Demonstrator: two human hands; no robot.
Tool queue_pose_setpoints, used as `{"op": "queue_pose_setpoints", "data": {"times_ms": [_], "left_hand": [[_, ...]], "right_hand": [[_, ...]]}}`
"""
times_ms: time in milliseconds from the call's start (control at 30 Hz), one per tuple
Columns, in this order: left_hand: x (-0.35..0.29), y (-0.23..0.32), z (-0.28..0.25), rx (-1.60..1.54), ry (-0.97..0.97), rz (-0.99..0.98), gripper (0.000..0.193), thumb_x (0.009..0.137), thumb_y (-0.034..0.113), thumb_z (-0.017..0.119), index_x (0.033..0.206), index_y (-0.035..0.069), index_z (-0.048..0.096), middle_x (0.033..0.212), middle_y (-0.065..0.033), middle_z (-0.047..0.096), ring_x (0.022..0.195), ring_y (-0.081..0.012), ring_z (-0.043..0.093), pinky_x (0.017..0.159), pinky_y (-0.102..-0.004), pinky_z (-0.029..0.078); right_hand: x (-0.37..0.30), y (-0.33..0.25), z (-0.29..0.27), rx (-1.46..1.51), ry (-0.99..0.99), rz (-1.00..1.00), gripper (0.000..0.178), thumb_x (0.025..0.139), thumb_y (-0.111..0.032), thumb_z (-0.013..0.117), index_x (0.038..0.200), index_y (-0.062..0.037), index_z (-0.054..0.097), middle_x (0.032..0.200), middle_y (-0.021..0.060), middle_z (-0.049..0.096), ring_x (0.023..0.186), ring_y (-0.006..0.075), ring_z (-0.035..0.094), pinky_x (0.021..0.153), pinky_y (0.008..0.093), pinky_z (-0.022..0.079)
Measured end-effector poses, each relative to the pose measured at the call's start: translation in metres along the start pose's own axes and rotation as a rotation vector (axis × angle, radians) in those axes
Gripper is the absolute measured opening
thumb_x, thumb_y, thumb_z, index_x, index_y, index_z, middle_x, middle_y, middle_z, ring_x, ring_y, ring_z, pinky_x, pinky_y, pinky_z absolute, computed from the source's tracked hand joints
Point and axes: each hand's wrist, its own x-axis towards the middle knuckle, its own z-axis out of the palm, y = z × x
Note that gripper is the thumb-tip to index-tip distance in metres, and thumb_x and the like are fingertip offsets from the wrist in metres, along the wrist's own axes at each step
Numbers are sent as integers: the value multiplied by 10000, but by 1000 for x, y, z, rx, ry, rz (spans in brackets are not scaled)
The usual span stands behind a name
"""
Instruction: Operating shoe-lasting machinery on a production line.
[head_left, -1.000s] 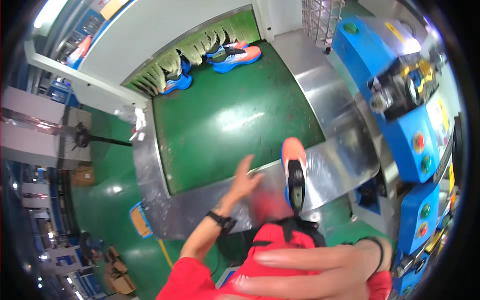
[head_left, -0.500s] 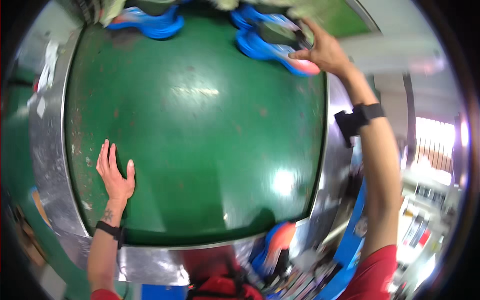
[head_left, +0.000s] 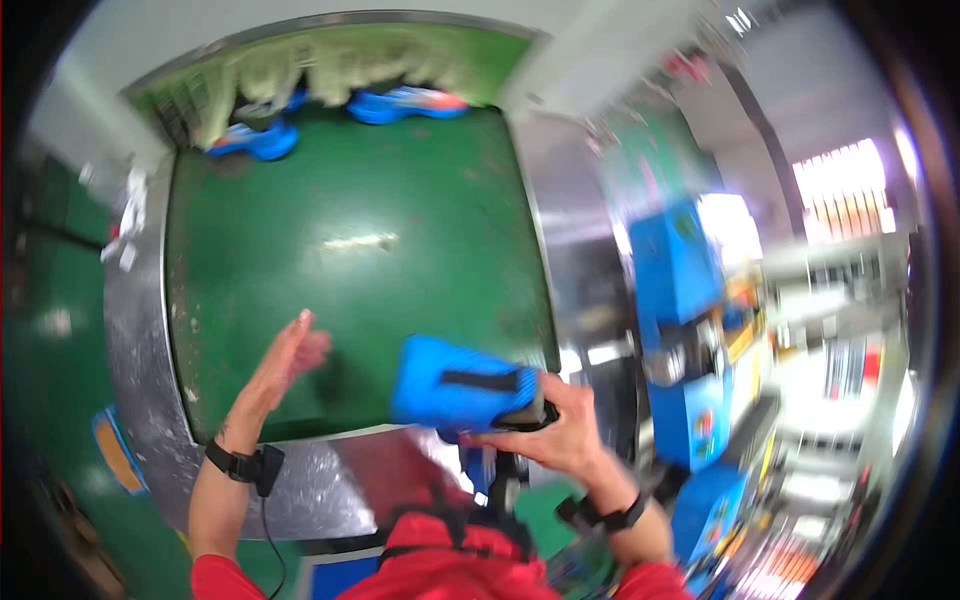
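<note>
My right hand (head_left: 560, 425) is closed around one end of a blue sports shoe (head_left: 455, 385), above the near right corner of the green conveyor belt (head_left: 350, 290). The shoe's blue underside with a dark strip faces up, slightly blurred by motion. To its left, my left hand (head_left: 292, 350) is raised over the belt, fingers stretched out and holding nothing. At the far end, another blue shoe with an orange-red part (head_left: 408, 103) lies on the right. A further blue shoe (head_left: 258, 140) lies on the left, partly under pale hanging strips.
Pale curtain strips (head_left: 350, 62) hang across the green opening at the far end. A metal rim (head_left: 135, 330) frames the belt. Blue boxes (head_left: 678, 265) and cluttered shelving stand on the right. White scraps (head_left: 128, 220) lie on the left rim.
My right hand has brought a blue shoe from the far right of the belt back toward me. My left hand has lifted and moved right. The view has shifted.
</note>
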Motion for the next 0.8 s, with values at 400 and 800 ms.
{"op": "queue_pose_setpoints", "data": {"times_ms": [400,800], "left_hand": [[-196,2,256,63,-193,480,708,735,283,656,1314,-56,431,1114,-198,607,965,-311,662,876,-456,551],[-164,-77,533,223,-370,686,536,1036,216,443,1473,-34,258,1454,-185,431,1309,-244,457,1121,-363,346]], "right_hand": [[-239,54,-22,532,-20,-130,837,853,-381,723,1461,24,315,1371,210,511,1282,322,482,1090,424,367],[-403,225,-142,716,529,149,427,845,-290,740,1120,2,593,915,45,620,831,131,551,764,314,485]]}}
